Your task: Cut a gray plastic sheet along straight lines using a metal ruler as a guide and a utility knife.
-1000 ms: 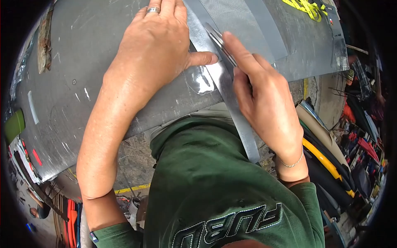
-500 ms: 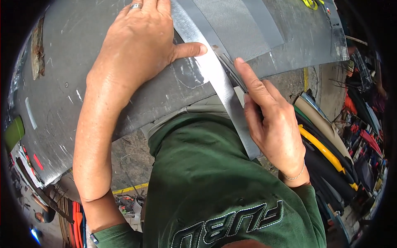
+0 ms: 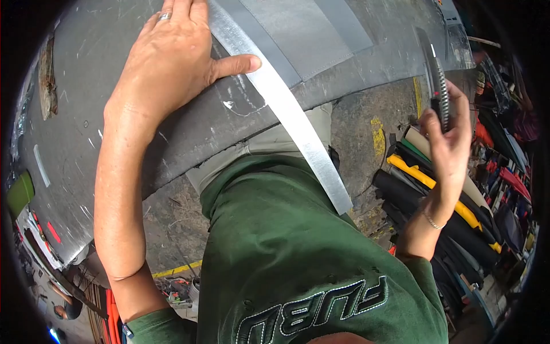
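Observation:
A long metal straightedge (image 3: 281, 103) slants across the dark worktop, its near end overhanging the edge in front of my shirt. My left hand (image 3: 177, 51) lies flat on the worktop beside it, thumb stretched out and pressing on the metal; the fingertips leave the picture at the top. Along the straightedge's right side lies a grey sheet material (image 3: 298, 34) with stitched seams and smoother strips. My right hand (image 3: 450, 135) is off to the right, past the table edge, closed around a utility knife (image 3: 440, 92) pointing up and away. The knife is slightly blurred.
Rolls of material, one a yellow roll (image 3: 441, 198), lie at the right near a cluttered heap (image 3: 510, 178). A rough wood strip (image 3: 48, 80) rests on the left of the scarred worktop (image 3: 189, 149). Another person (image 3: 67, 307) shows at the lower left.
My right hand has moved away from the straightedge to the right and up, carrying the utility knife. My left hand still presses on the straightedge; the view has shifted slightly.

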`<action>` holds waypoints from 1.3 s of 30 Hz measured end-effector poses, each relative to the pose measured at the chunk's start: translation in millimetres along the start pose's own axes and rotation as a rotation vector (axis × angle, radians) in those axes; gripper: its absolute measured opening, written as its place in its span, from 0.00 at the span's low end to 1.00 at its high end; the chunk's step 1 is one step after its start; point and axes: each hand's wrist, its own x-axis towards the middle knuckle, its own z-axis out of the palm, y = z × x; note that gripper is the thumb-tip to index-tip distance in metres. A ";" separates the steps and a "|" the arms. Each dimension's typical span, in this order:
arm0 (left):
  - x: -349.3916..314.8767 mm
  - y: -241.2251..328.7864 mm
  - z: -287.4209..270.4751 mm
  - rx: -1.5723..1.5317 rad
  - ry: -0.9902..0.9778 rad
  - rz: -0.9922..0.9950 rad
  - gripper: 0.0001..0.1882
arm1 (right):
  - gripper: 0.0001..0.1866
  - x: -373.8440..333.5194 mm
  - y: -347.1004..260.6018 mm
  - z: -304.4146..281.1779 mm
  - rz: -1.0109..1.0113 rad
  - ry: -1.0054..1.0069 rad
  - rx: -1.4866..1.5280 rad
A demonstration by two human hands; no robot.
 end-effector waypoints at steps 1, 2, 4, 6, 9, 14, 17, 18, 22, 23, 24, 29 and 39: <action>-0.5 1.6 -2.0 -0.003 -0.010 -0.002 0.66 | 0.28 8.0 6.0 -11.5 0.062 -0.010 -0.007; -1.2 3.4 -3.8 -0.006 -0.020 -0.004 0.66 | 0.25 12.5 10.0 -20.7 -0.030 -0.038 -0.026; 0.1 4.1 -6.8 -0.038 -0.038 -0.014 0.67 | 0.21 22.2 11.5 -31.9 -0.172 0.007 -0.176; 0.9 4.6 -8.2 -0.056 -0.048 -0.031 0.67 | 0.21 33.0 3.9 -36.4 -0.217 0.005 -0.213; 1.9 2.9 -9.5 -0.065 -0.069 -0.027 0.67 | 0.21 51.9 -15.3 -30.3 -0.500 0.046 -0.205; 1.3 5.8 -9.1 -0.006 -0.066 -0.027 0.66 | 0.19 110.0 -35.9 25.8 -0.463 0.086 -0.028; 2.0 5.5 -10.0 -0.030 -0.080 -0.030 0.67 | 0.15 125.2 -49.6 64.5 -0.355 -0.056 0.522; 1.6 5.1 -10.4 -0.038 -0.085 -0.027 0.67 | 0.15 132.5 -60.4 76.1 -0.238 -0.042 0.712; 1.5 4.7 -9.1 -0.049 -0.084 -0.027 0.67 | 0.19 131.6 -101.7 113.3 -0.244 -0.390 1.201; 2.3 4.1 -8.5 -0.050 -0.081 -0.027 0.67 | 0.21 129.1 -111.8 129.0 -0.227 -0.481 1.272; 2.5 3.8 -7.9 -0.050 -0.080 -0.028 0.67 | 0.22 125.4 -118.9 144.0 -0.163 -0.526 1.196; 8.9 -0.8 -6.0 -0.056 -0.048 0.018 0.68 | 0.29 112.9 -131.3 209.6 -0.275 -0.691 1.001; 4.3 1.6 -4.8 -0.038 -0.060 0.002 0.68 | 0.27 115.2 -120.1 229.7 -0.072 -0.723 1.126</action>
